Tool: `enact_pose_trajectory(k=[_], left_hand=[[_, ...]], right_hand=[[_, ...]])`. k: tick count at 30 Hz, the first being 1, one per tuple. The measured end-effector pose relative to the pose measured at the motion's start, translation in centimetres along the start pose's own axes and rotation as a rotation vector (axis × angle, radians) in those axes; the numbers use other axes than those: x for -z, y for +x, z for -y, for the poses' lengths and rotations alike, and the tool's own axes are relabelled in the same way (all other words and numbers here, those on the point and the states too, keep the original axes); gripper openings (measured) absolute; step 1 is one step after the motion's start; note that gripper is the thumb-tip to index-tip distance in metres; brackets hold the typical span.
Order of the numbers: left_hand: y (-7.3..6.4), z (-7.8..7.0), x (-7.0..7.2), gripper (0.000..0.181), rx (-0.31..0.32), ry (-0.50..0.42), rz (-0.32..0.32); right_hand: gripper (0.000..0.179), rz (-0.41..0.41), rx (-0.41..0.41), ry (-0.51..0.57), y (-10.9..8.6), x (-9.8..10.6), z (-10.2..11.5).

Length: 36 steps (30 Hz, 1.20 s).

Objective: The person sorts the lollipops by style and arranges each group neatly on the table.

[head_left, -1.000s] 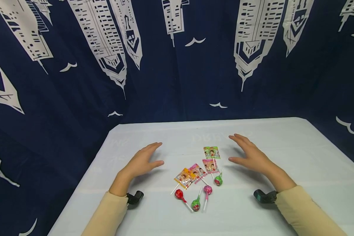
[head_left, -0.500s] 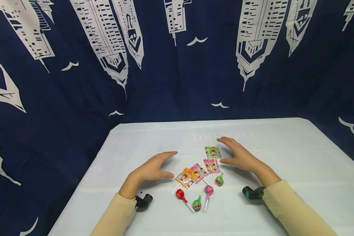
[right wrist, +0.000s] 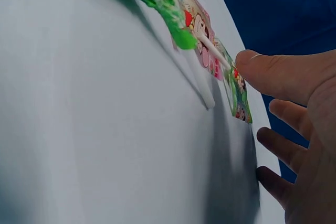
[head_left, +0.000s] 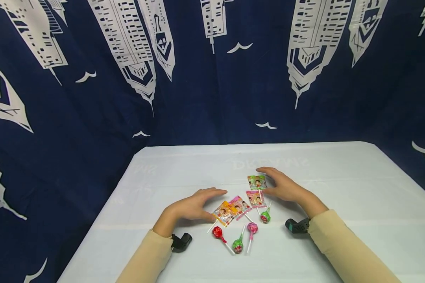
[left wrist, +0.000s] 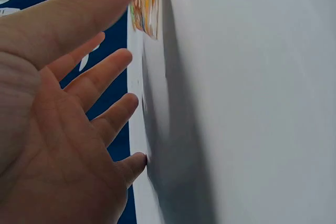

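Note:
My left hand (head_left: 193, 206) hovers beside an orange-wrapped lollipop (head_left: 224, 213), its thumb near the wrapper's left edge and its fingers spread. A pink-wrapped lollipop (head_left: 239, 206) partly lies under the orange one. On the other side, my right hand (head_left: 287, 186) has its fingers apart around the right of a green flat-wrapped lollipop (head_left: 257, 182) and a second pink flat-wrapped lollipop (head_left: 255, 199). In the right wrist view the thumb is close to the green wrapper (right wrist: 239, 90). Neither hand holds anything.
Nearer the person lie a red round lollipop (head_left: 217, 232), a green round lollipop (head_left: 237, 246) and a pink round lollipop (head_left: 252, 228). Another green round lollipop (head_left: 265, 217) is by the right hand. A dark blue patterned curtain (head_left: 212, 98) hangs behind the white table (head_left: 184, 169).
Both hands have moved inward toward the lollipops, the left to the right and the right to the left. The lollipops keep their places on the table.

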<state>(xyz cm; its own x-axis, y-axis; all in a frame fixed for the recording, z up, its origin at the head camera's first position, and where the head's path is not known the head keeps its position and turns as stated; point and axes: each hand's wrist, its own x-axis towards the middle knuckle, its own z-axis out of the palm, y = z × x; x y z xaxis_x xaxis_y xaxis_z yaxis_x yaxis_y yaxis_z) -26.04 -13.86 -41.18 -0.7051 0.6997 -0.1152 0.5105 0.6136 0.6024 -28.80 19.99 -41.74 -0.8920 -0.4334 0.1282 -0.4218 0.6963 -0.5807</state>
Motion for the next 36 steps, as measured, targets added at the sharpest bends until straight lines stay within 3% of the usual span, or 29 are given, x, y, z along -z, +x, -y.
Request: enact_pose_trajectory(k=[10, 23, 36], left_hand=[[0.7, 0.2, -0.4, 0.082, -0.038, 0.011, 0.038], [1.2, 0.1, -1.6, 0.076, -0.062, 0.07, 0.0], [1.3, -0.2, -2.0, 0.071, -0.036, 0.105, -0.027]], right_hand=[[0.069, 0.02, -0.054, -0.058, 0.4, -0.1, -0.3], [0.066, 0.006, -0.082, -0.099, 1.0, -0.6, -0.9], [0.068, 0.105, -0.126, -0.079, 1.7, -0.1, -0.6]])
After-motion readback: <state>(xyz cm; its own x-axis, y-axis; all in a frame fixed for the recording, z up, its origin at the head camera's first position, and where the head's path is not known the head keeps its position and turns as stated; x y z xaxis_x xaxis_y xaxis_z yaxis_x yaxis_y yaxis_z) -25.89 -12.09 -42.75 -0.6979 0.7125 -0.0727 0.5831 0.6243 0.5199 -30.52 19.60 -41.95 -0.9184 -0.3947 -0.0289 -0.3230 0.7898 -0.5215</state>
